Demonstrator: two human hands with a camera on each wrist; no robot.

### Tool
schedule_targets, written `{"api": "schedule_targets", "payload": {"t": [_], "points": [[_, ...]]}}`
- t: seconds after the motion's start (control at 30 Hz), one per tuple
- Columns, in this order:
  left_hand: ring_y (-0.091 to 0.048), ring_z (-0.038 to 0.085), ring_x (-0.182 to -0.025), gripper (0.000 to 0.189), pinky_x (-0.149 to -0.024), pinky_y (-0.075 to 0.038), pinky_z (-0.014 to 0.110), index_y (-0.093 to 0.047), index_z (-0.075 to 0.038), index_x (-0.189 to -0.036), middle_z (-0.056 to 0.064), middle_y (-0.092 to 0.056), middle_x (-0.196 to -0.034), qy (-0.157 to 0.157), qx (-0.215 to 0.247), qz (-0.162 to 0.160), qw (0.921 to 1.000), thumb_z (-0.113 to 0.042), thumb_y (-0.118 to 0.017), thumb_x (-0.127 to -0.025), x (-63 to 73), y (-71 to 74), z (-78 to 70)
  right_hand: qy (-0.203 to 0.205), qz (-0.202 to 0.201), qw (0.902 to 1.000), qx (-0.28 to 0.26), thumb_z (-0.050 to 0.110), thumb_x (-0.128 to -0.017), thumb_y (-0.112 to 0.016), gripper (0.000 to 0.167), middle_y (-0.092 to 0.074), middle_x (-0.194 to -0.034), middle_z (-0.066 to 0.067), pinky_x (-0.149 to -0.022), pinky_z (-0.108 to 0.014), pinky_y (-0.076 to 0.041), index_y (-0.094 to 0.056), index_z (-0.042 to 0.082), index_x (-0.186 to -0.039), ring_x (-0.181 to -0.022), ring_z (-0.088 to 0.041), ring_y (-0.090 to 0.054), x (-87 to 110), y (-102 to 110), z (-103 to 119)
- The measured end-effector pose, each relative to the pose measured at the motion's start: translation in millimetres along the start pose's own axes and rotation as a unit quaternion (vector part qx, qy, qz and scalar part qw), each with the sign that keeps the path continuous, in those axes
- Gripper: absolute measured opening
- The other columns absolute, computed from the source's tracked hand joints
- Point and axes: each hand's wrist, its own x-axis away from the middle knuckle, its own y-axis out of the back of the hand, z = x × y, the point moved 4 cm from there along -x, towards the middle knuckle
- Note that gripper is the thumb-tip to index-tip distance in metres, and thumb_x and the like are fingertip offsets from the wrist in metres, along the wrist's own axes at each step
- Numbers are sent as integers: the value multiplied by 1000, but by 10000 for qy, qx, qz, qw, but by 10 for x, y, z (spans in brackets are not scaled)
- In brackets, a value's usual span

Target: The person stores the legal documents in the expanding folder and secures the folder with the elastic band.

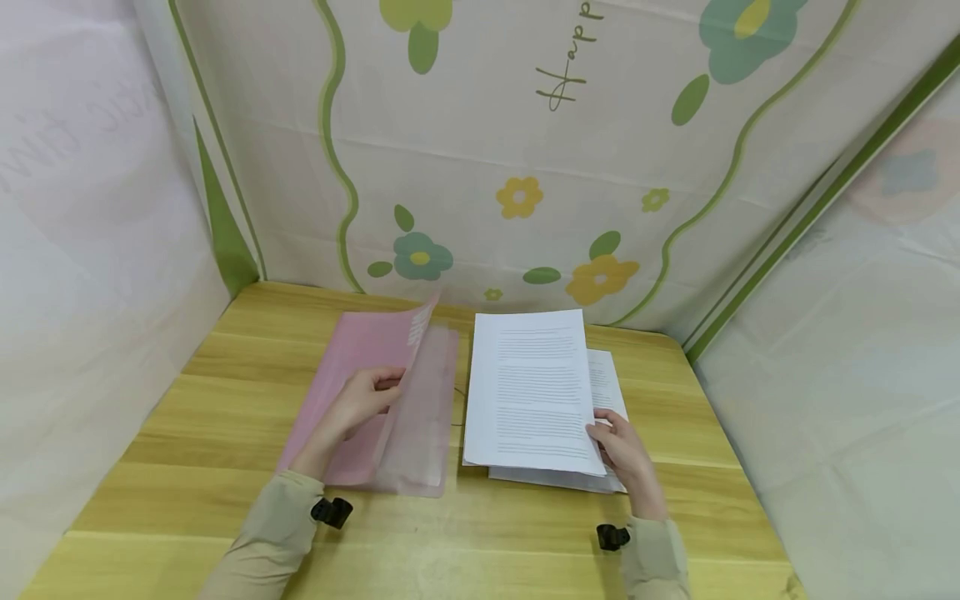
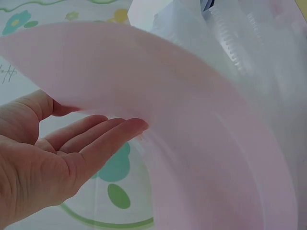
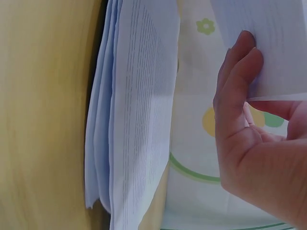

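A pink plastic folder (image 1: 348,350) lies on the left side of the table, its front cover lifted and bowed. My left hand (image 1: 367,400) pinches the free edge of that cover; the left wrist view shows the bent cover (image 2: 192,120) between thumb and fingers. Under it, translucent sleeves (image 1: 420,417) show. To the right, my right hand (image 1: 622,446) pinches the right edge of a printed sheet (image 1: 532,392), with fingers on one face and thumb on the other. Beneath that sheet is a stack of printed papers (image 3: 144,96), partly hidden in the head view.
The wooden table (image 1: 420,550) reaches back to a flower-printed cloth wall (image 1: 480,125), with more cloth at both sides. A thin dark loop (image 1: 458,408) shows between the folder and the papers. Black wrist cameras sit on both sleeves.
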Motion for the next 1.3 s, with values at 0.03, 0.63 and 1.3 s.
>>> {"api": "schedule_targets", "payload": {"t": [0.03, 0.63, 1.3], "points": [[-57, 42, -125, 47, -87, -58, 40, -46, 9, -142, 31, -55, -138, 6, 14, -13, 10000, -6, -51, -99, 4, -1, 2, -4, -11, 10000, -10, 9, -101, -49, 40, -67, -75, 12, -44, -19, -28, -39, -5, -137, -44, -2, -33, -2, -17, 8], [-56, 45, -125, 47, -90, -58, 43, -46, 11, -141, 33, -55, -138, -32, 224, -35, 9997, -6, -51, -98, 13, 9, 3, 49, 257, 9992, -287, 7, -101, -49, 37, -68, -75, 10, -42, -18, -27, -41, -4, -135, -43, -1, -33, -21, -323, 102], [-53, 43, -129, 48, -92, -57, 44, -44, 10, -143, 32, -52, -141, -29, 186, 60, 9998, -7, -49, -99, 4, 35, -15, 75, 357, 9987, -360, 7, -100, -50, 34, -71, -79, 7, -45, -19, -33, -44, -3, -133, -49, -2, -47, -47, -511, 143]]}}
